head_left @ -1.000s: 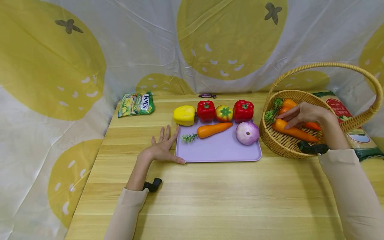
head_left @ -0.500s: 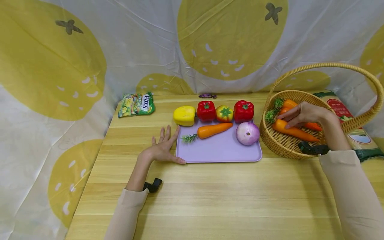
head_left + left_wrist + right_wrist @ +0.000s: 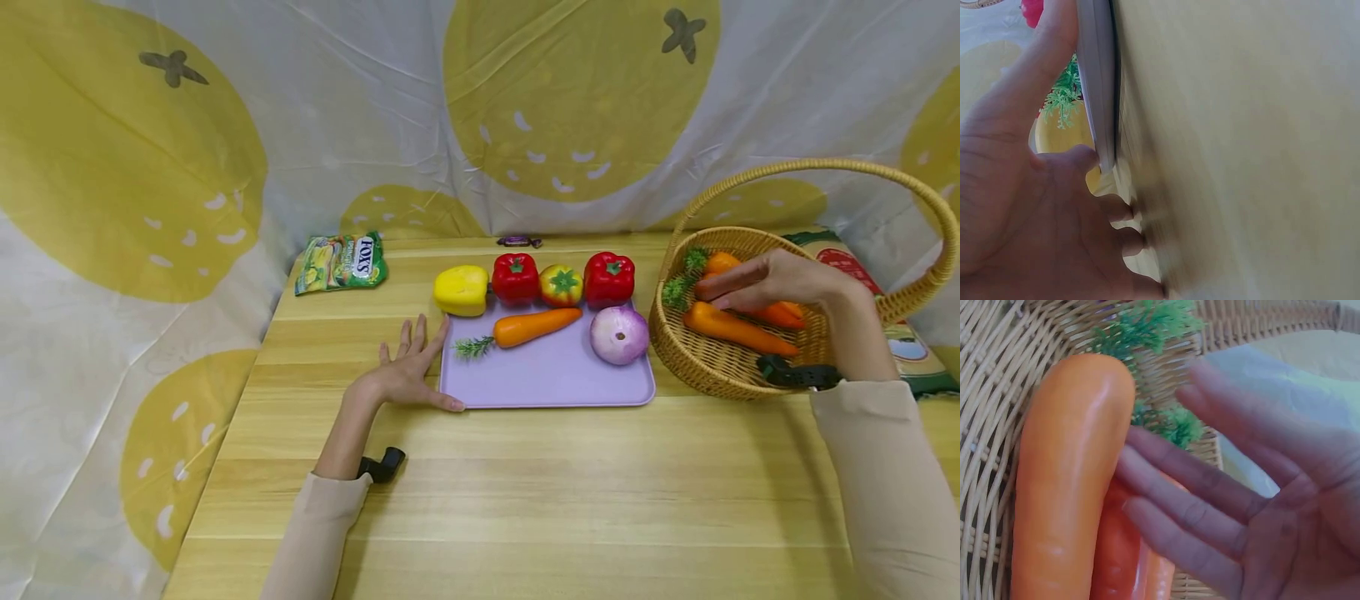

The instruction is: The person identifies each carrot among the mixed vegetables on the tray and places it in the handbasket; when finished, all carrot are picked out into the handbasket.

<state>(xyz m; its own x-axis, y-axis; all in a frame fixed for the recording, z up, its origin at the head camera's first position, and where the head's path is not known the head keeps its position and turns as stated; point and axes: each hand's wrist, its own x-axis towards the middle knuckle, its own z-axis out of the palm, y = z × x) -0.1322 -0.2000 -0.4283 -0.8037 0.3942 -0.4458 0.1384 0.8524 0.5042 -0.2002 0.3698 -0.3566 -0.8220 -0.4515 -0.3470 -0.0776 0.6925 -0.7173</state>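
Left hand point(image 3: 397, 375): fingers spread wide at the left edge of the lavender tray point(image 3: 540, 383). Right hand point(image 3: 783, 282): fingers extended, thumb apart, gripping nothing, among carrots point(image 3: 738, 330) in the far-right wicker basket point(image 3: 693, 372). Advisable: pinch one carrot's thick end.

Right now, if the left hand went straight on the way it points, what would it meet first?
The left hand would probably meet the blocky yellow bell pepper; any gap between them is unclear.
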